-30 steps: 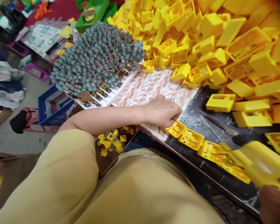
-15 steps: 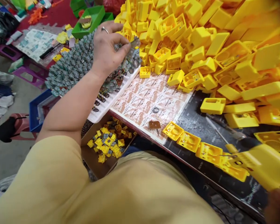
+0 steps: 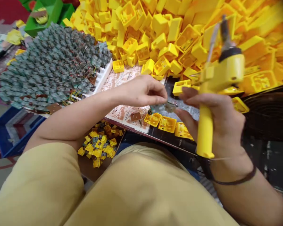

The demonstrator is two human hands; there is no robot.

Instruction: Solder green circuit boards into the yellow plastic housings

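Observation:
My left hand (image 3: 141,91) pinches a small grey circuit board (image 3: 163,107) above the table edge. My right hand (image 3: 214,121) is closed round a yellow soldering gun (image 3: 217,81), tip pointing up, while its fingertips reach toward the same board. Below the hands a row of open yellow housings (image 3: 167,123) lies on the black table (image 3: 269,125). A brown board piece (image 3: 135,116) rests on the printed sheet (image 3: 122,78).
A huge heap of yellow plastic housings (image 3: 179,31) fills the back. A mound of grey circuit boards (image 3: 54,62) sits on a white tray at left. A box of small yellow parts (image 3: 97,147) is by my knee. A blue crate (image 3: 11,128) and green bins (image 3: 44,15) stand left.
My left hand came back from the grey board mound with a board to the table edge. My right hand rose into view with the soldering gun and met it.

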